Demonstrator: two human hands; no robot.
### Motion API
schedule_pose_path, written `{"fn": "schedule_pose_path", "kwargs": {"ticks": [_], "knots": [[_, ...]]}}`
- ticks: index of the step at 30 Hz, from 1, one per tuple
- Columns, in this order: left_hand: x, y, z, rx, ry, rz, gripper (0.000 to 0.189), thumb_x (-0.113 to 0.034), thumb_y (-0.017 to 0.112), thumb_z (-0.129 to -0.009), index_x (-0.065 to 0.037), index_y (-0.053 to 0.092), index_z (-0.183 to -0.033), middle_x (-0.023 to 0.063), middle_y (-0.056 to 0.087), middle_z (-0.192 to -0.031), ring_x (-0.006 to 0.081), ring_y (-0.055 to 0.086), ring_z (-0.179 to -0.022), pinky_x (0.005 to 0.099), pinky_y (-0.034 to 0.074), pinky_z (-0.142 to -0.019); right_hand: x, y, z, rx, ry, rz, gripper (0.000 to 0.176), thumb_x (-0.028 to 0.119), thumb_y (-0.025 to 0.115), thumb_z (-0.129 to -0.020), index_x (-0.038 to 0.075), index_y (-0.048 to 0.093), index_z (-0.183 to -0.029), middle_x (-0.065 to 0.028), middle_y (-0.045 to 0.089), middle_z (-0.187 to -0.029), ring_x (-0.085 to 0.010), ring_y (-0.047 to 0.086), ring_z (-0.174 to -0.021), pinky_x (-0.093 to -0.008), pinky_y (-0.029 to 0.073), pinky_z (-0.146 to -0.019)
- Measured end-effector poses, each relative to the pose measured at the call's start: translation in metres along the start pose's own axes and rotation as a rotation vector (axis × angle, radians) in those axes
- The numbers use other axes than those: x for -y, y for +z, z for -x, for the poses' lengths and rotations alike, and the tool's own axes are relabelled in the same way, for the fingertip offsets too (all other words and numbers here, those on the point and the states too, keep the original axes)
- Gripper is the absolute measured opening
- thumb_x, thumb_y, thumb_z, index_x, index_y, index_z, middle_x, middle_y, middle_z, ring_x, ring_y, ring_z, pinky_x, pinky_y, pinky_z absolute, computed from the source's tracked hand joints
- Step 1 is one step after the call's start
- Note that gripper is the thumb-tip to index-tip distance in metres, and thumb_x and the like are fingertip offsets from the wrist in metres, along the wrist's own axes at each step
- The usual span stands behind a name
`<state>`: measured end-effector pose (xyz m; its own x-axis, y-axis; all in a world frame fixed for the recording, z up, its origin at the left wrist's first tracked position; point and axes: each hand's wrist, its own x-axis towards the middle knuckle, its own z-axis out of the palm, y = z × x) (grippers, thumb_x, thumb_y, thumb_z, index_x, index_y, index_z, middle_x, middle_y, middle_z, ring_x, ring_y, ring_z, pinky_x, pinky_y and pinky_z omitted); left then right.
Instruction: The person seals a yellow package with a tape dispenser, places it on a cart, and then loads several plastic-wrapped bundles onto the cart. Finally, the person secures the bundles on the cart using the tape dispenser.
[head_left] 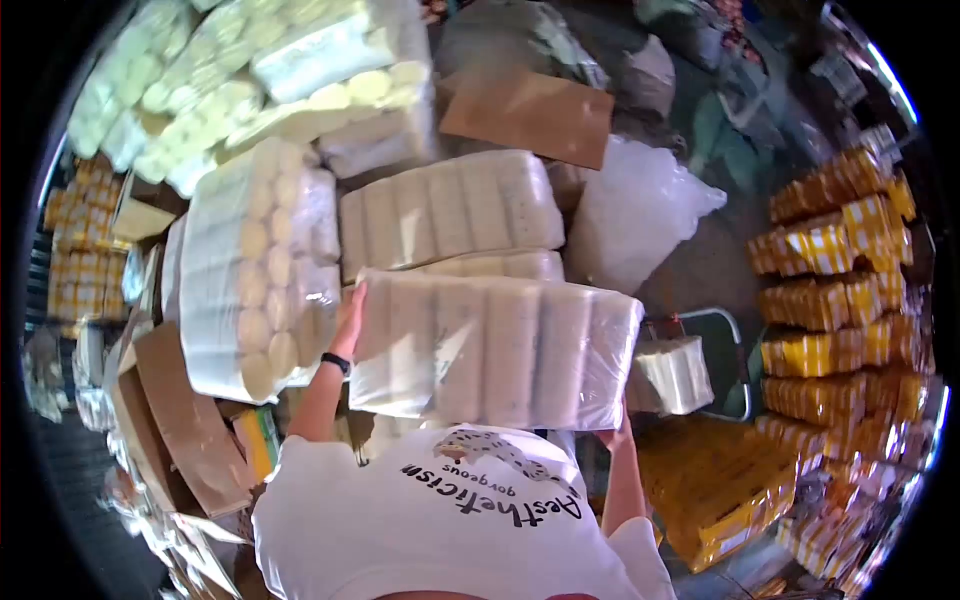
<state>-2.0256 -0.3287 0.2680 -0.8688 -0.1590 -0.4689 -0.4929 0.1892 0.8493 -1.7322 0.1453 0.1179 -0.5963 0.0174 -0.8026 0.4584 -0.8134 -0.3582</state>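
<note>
A large clear-plastic-wrapped pack of beige rolls (495, 350) lies crosswise in front of my chest, held between both hands. My left hand (350, 318) presses flat along its left end, fingers pointing up toward the far corner, a black band on the wrist. At the near right corner my right hand (618, 432) grips the pack from the side and below; most of its fingers are hidden. Just beyond lies another similar wrapped pack (450, 210), partly overlapped by the one I hold. To the left stands a wrapped stack of rolls (265, 270) with round ends showing.
More wrapped rolls (290, 80) are piled at the far left. A cardboard sheet (530, 112) and a white plastic sack (640, 215) lie ahead. On the right are a metal cart handle (742, 345), a large yellow-taped box (715, 480) and stacked yellow-taped parcels (830, 300).
</note>
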Motion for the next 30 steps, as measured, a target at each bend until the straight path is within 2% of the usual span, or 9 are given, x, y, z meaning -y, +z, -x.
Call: {"fn": "schedule_pose_path", "kwargs": {"ticks": [3,9,10,13,17,23,25,27,30], "knots": [[0.060,-0.024,-0.062,0.133,0.082,0.162,0.048,-0.047,0.047,-0.089,-0.005,0.052,-0.111,0.0040,0.054,-0.103,0.0122,0.050,-0.095,0.0266,0.041,-0.084,-0.011,-0.007,-0.005,0.075,-0.013,-0.136,0.073,0.064,0.042,-0.083,0.011,0.038,-0.133,-0.0085,0.049,-0.127,-0.0273,0.049,-0.113,-0.0439,0.039,-0.095],[0.031,-0.012,-0.063,0.090,0.289,0.026,0.040,-0.040,0.046,-0.091,-0.011,0.052,-0.117,0.0015,0.050,-0.110,0.0099,0.042,-0.104,0.0241,0.033,-0.091,0.015,0.037,-0.006,0.189,-0.277,-0.119,0.063,0.050,0.038,-0.091,0.003,0.037,-0.132,-0.0118,0.050,-0.126,-0.0247,0.051,-0.112,-0.0388,0.039,-0.097],[0.021,-0.009,-0.059,0.085,0.421,-0.055,0.039,-0.040,0.047,-0.090,-0.009,0.056,-0.112,0.0017,0.054,-0.105,0.0105,0.048,-0.097,0.0252,0.039,-0.086,0.013,0.030,-0.020,0.157,-0.297,-0.156,0.060,0.047,0.038,-0.092,0.002,0.038,-0.131,-0.0124,0.051,-0.125,-0.0251,0.051,-0.112,-0.0387,0.039,-0.097],[0.019,-0.014,-0.067,0.235,0.138,0.139,0.035,-0.039,0.048,-0.090,-0.008,0.060,-0.102,0.0012,0.058,-0.093,0.0114,0.053,-0.085,0.0263,0.044,-0.077,-0.003,0.007,-0.045,0.107,-0.345,-0.262,0.055,0.043,0.037,-0.093,0.001,0.041,-0.129,-0.0135,0.052,-0.124,-0.0269,0.051,-0.111,-0.0390,0.039,-0.097],[0.056,-0.029,-0.124,0.276,0.133,0.301,0.030,-0.038,0.052,-0.088,-0.008,0.058,-0.085,0.0006,0.057,-0.081,0.0119,0.055,-0.076,0.0276,0.047,-0.069,-0.010,0.023,-0.032,0.151,-0.365,-0.464,0.053,0.041,0.035,-0.093,0.001,0.043,-0.126,-0.0145,0.053,-0.122,-0.0290,0.051,-0.111,-0.0405,0.038,-0.098],[0.007,-0.003,-0.071,0.282,-0.118,0.434,0.038,-0.052,0.052,-0.085,-0.014,0.055,-0.081,-0.0016,0.056,-0.074,0.0125,0.055,-0.069,0.0263,0.046,-0.062,-0.058,0.059,-0.025,0.020,-0.607,-0.359,0.056,0.045,0.032,-0.091,0.009,0.038,-0.134,-0.0112,0.041,-0.135,-0.0309,0.044,-0.119,-0.0475,0.034,-0.100],[0.051,-0.012,-0.115,0.322,-0.131,0.578,0.040,-0.055,0.045,-0.087,-0.016,0.052,-0.081,-0.0025,0.052,-0.074,0.0120,0.052,-0.069,0.0275,0.045,-0.063,-0.081,0.081,-0.029,0.029,-0.565,-0.399,0.056,0.046,0.033,-0.091,0.010,0.038,-0.133,-0.0110,0.042,-0.134,-0.0308,0.045,-0.118,-0.0482,0.034,-0.100],[0.066,-0.016,-0.136,0.402,0.088,0.593,0.039,-0.053,0.044,-0.089,-0.016,0.047,-0.077,-0.0018,0.049,-0.074,0.0124,0.050,-0.070,0.0273,0.043,-0.065,-0.105,0.098,-0.037,0.077,-0.478,-0.463,0.056,0.046,0.033,-0.090,0.010,0.039,-0.133,-0.0109,0.043,-0.134,-0.0307,0.045,-0.118,-0.0488,0.034,-0.099],[0.067,-0.008,-0.135,0.327,0.049,0.685,0.037,-0.049,0.045,-0.090,-0.015,0.044,-0.075,-0.0013,0.046,-0.073,0.0126,0.046,-0.069,0.0272,0.040,-0.064,-0.125,0.108,-0.039,0.111,-0.396,-0.534,0.056,0.046,0.034,-0.090,0.011,0.040,-0.132,-0.0106,0.044,-0.133,-0.0305,0.046,-0.117,-0.0497,0.035,-0.099]]}}
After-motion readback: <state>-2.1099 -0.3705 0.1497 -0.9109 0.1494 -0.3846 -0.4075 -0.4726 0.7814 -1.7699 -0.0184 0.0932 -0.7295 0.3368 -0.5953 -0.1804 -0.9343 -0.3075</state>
